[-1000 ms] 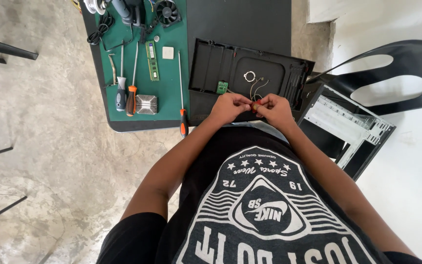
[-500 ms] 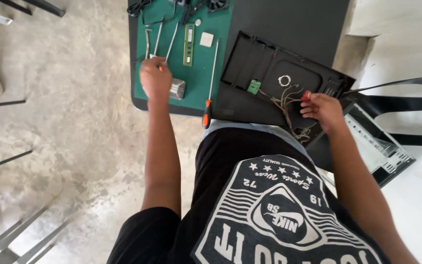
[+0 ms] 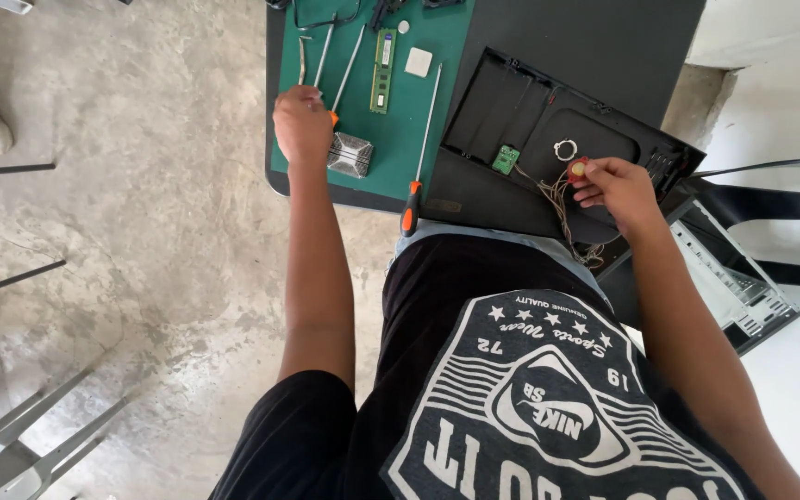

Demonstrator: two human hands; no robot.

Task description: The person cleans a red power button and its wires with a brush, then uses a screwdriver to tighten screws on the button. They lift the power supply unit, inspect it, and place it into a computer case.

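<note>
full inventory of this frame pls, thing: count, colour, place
green rectangular work mat: 1, green, on the dark table top
long orange-handled screwdriver: 1, steel shaft, mat's right edge
green memory stick: 1, green, mat's top
small white square pad: 1, white, beside the stick
ribbed metal heatsink block: 1, silver, by the left hand
black plastic computer front panel: 1, black, right of the mat
thin wire bundle: 1, mixed, on the panel
open computer case: 1, grey, lower right
left hand: closed on an orange tool handle
right hand: pinching a small red round part
</note>
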